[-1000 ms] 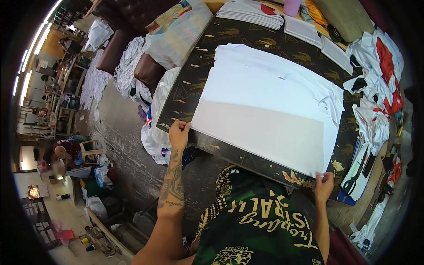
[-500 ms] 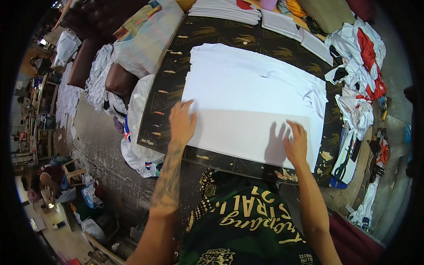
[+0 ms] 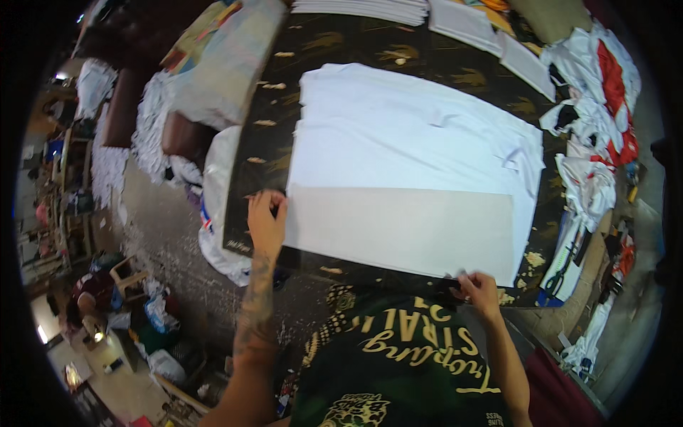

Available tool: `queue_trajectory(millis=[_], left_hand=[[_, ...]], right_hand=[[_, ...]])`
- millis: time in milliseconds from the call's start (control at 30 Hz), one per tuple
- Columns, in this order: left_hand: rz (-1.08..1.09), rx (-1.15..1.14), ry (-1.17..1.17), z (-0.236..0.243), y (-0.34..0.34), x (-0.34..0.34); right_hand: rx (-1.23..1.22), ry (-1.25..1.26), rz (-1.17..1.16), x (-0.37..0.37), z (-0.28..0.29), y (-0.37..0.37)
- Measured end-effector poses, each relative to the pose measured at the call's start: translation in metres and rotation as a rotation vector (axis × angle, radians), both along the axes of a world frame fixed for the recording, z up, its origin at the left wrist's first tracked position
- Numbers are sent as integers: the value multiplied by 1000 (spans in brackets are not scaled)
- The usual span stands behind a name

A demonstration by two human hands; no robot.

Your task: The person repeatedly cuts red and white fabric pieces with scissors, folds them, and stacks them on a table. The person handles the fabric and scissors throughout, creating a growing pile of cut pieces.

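A large white cloth lies spread on a dark table, with small wrinkles toward its right end. Over its near part rests a flat, pale grey rectangular sheet. At the sheet's left end is my left hand, fingers bent and a gap showing between them and the thumb; nothing is visible in it. My right hand is at the near right edge of the sheet, fingertips drawn together. Something small and dark shows at those fingertips, too blurred to name.
White folded stacks and flat white pieces line the table's far edge. Black scissors lie at the right on white material. Heaped white and red cloth lies beyond. A bulky clear plastic bag sits left of the table.
My left hand has moved down and left off the cloth's edge. My right hand has come down from above the sheet to its near edge, its fingers closing. The view has shifted slightly.
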State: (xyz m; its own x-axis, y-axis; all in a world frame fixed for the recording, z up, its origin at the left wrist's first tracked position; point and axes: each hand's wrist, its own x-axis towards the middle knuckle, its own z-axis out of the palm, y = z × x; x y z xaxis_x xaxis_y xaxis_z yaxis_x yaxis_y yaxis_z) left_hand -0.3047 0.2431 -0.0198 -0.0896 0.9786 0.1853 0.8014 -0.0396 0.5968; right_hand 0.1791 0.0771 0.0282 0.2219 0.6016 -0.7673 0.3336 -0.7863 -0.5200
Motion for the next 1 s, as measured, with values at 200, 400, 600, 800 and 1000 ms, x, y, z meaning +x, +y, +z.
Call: queue_trajectory(millis=[200,400,600,800,1000], left_hand=[[206,-159,-18,-19,-95,-18],[242,-215,-368,3,-80,-11],[355,-54,-365,23,-95,-1],[390,-122,-305,-2,-102,3],[465,-204,-91,-17,-98,17]], right_hand=[[-9,158,-746,-8,-34,-51],[48,81,-754,4,-53,-46],[131,63,-713,10,-38,-48],[127,47,-663,8,-42,-49],[152,-43,-593,40,-51,-58]])
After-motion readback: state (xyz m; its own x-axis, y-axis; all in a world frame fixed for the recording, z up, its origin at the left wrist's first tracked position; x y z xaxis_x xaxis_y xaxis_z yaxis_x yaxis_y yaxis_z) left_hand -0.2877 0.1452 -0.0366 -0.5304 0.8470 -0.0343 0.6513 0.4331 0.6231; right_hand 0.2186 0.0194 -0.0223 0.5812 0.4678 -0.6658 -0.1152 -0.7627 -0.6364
